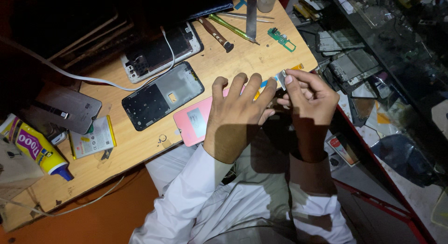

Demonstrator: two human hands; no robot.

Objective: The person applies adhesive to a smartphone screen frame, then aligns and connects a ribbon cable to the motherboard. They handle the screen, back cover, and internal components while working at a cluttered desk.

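Pink panel [193, 122] lay at the desk [261, 55] edge, grey rectangular label on it | left hand [235, 114] spread flat on it | right hand [308, 95] pinched its small grey tab [281, 78] | yellow glue bottle [35, 148] far left

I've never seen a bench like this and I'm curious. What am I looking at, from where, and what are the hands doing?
This is one view from a camera worn on a person's head, looking down at their own hands over a wooden table. The left hand presses flat on a pink phone screen panel. The right hand pinches a small grey tab at the panel's end. Nearby lie a black phone frame, another opened phone, a battery, a yellow glue tube, screwdrivers and a small green circuit board.
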